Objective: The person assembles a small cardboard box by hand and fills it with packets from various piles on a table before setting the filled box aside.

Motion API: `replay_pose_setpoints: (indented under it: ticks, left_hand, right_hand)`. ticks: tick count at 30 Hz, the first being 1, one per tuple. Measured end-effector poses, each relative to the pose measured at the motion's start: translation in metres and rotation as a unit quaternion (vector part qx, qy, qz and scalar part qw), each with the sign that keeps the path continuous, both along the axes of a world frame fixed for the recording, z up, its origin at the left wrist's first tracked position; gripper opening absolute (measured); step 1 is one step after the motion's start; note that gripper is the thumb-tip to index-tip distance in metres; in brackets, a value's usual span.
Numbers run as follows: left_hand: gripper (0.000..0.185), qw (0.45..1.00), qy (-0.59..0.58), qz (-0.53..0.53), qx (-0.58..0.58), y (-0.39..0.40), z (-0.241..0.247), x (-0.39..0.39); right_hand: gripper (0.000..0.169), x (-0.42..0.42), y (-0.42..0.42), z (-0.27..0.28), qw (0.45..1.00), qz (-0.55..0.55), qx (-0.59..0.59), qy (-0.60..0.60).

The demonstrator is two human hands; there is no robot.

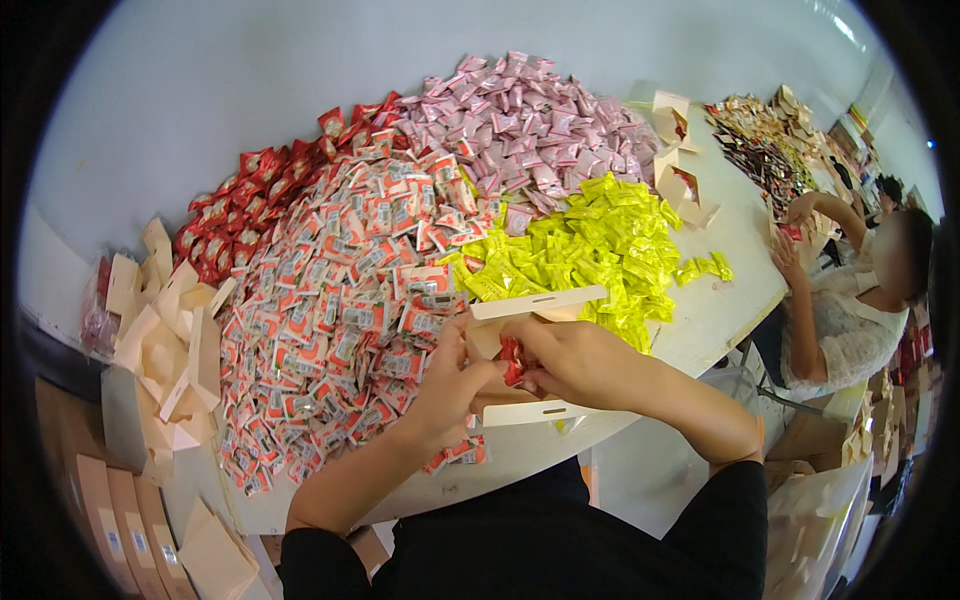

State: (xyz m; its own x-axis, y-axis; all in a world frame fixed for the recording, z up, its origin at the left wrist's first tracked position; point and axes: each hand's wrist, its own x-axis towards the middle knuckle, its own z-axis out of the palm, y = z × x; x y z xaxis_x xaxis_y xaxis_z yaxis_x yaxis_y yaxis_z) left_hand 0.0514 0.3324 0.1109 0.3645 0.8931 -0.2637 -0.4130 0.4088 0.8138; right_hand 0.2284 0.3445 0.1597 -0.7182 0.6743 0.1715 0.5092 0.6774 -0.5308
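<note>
An open cardboard box (487, 337) lies between my hands at the table's front edge, its slotted flaps spread to the far and near sides. My left hand (450, 386) grips the left side of the box, its thumb reaching the opening. Inside the mouth of the box, my right hand (581, 360) pinches a shiny red packet (513, 361). How many packets lie beneath is hidden by my fingers. A big heap of white-and-red sachets (360, 277) lies just left of and beyond my left hand. Yellow packets (585, 247) are piled behind my right hand.
Pink packets (525, 120) and red packets (255, 202) are heaped at the back of the table (697, 322). Two filled boxes (686, 187) stand at the back right. Open boxes (169, 330) are stacked left. A co-worker (847, 315) handles a red packet at right.
</note>
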Motion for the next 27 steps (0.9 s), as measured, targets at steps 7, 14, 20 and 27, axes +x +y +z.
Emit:
replay_pose_setpoints:
  ticks: [7, 14, 20, 27]
  left_hand:
    - [0.058, 0.995, -0.022, 0.076, 0.066, 0.008, 0.001, 0.002]
    - [0.058, 0.996, -0.045, 0.076, 0.016, 0.019, 0.007, 0.002]
    - [0.054, 0.996, -0.041, 0.061, 0.057, 0.022, 0.003, 0.009]
    - [0.050, 0.993, -0.084, 0.076, 0.014, 0.032, -0.002, 0.015]
  right_hand:
    - [0.035, -0.013, 0.000, -0.017, 0.982, -0.117, 0.131, -0.074]
    - [0.031, -0.008, 0.013, -0.017, 0.976, -0.113, 0.185, -0.023]
    - [0.033, -0.010, 0.020, -0.008, 0.977, -0.165, 0.125, -0.046]
    - [0.046, 0.016, 0.009, -0.003, 0.931, -0.225, 0.258, 0.126]
